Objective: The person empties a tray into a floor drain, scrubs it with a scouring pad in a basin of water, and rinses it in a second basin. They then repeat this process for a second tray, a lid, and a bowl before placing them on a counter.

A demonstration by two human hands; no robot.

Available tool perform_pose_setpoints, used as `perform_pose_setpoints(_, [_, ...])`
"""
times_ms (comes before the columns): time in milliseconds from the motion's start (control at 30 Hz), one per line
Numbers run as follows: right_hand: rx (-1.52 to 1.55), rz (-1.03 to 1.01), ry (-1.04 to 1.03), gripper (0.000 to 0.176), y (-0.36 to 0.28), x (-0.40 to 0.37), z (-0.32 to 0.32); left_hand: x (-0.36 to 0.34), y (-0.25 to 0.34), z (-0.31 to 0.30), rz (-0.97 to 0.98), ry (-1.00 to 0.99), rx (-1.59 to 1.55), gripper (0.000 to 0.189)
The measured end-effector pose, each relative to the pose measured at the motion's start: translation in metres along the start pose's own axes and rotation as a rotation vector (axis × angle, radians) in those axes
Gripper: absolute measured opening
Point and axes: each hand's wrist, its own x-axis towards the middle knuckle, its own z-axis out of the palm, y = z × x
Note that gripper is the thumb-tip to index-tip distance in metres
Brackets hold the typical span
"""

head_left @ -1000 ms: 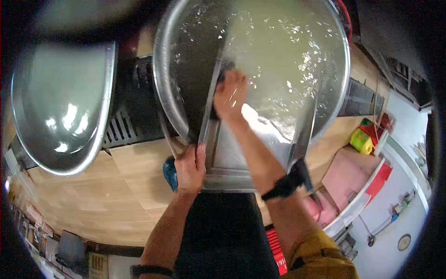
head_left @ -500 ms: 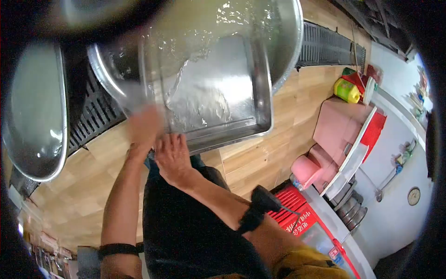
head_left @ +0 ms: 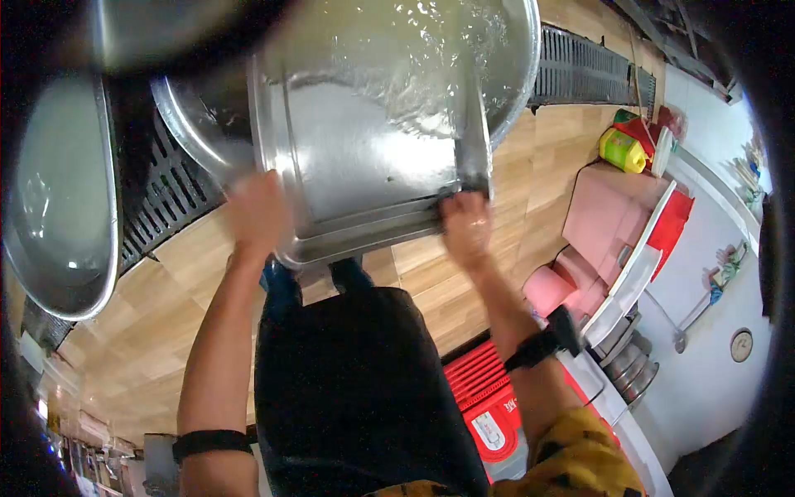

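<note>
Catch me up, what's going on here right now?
A person is working on a metal tray with bare hands. The left hand, blurred, is at its left rim; the right hand is at the near right corner, with a dark thing at its fingers, too unclear to name. The tray's far part is under water in a big metal tub, its near edge out. Another tub stands to the left.

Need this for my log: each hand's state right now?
Left hand: blurred, gripping the left side of the metal tray.
Right hand: holding a dark pad at the tray's near right corner.
</note>
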Motion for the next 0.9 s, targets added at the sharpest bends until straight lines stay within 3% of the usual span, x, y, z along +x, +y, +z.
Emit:
perform_pose_setpoints(33, [0.088, -0.084, 0.037, 0.011, -0.045, 0.003, -0.004, 0.005, 0.002, -0.005, -0.005, 0.011, -0.01, 0.027])
perform_pose_setpoints(100, [0.256, -0.263, 0.091, 0.007, -0.134, 0.009, -0.012, 0.006, 0.003, -0.021, 0.118, -0.154, -0.159, 0.043])
perform_pose_setpoints(133, [0.349, -0.281, -0.078, 0.007, -0.177, 0.024, -0.048, 0.007, -0.001, -0.017, -0.092, -0.224, -0.202, 0.042])
perform_pose_setpoints(167, [0.345, -0.331, 0.101, 0.01, -0.207, 0.027, -0.05, 0.016, -0.014, -0.018, -0.085, -0.21, -0.2, 0.042])
perform_pose_setpoints(233, [0.428, -0.287, 0.11, 0.012, -0.216, 0.035, -0.056, 0.024, -0.039, -0.02, -0.186, -0.235, -0.14, 0.04])
perform_pose_setpoints(267, [0.513, -0.25, 0.115, 0.015, -0.217, 0.035, -0.056, 0.024, -0.039, -0.025, -0.187, -0.244, -0.134, 0.04])
perform_pose_setpoints(333, [0.479, -0.221, 0.084, 0.018, -0.183, 0.028, -0.043, 0.032, -0.041, -0.041, 0.001, -0.176, 0.06, 0.023])
perform_pose_setpoints(433, [0.358, -0.111, 0.074, 0.019, -0.109, 0.012, -0.023, 0.043, -0.038, -0.042, -0.036, -0.196, 0.042, 0.028])
perform_pose_setpoints(500, [0.353, -0.071, 0.101, 0.019, -0.056, -0.001, -0.008, 0.052, -0.059, -0.027, 0.06, -0.087, 0.113, 0.033])
perform_pose_setpoints(600, [0.309, -0.095, -0.008, 0.021, -0.032, -0.007, -0.015, 0.068, -0.058, -0.059, 0.002, -0.136, 0.068, 0.036])
perform_pose_setpoints(700, [0.342, -0.085, 0.027, 0.021, -0.066, -0.004, -0.019, 0.071, -0.066, -0.079, -0.128, -0.187, -0.002, 0.033])
perform_pose_setpoints(767, [0.368, -0.102, -0.029, 0.022, -0.093, -0.005, -0.019, 0.038, -0.098, -0.08, -0.273, 0.099, -0.218, 0.029])
perform_pose_setpoints(833, [0.432, -0.101, -0.058, 0.021, -0.119, 0.001, -0.026, -0.006, -0.128, -0.064, -0.35, 0.355, -0.209, 0.028])
perform_pose_setpoints(867, [0.481, -0.094, -0.091, 0.02, -0.131, 0.003, -0.029, -0.02, -0.075, -0.067, -0.723, 0.38, -0.765, 0.028])
perform_pose_setpoints(900, [0.486, -0.111, -0.097, 0.02, -0.142, 0.006, -0.03, -0.025, -0.049, -0.057, -0.976, 0.426, -0.955, 0.032])
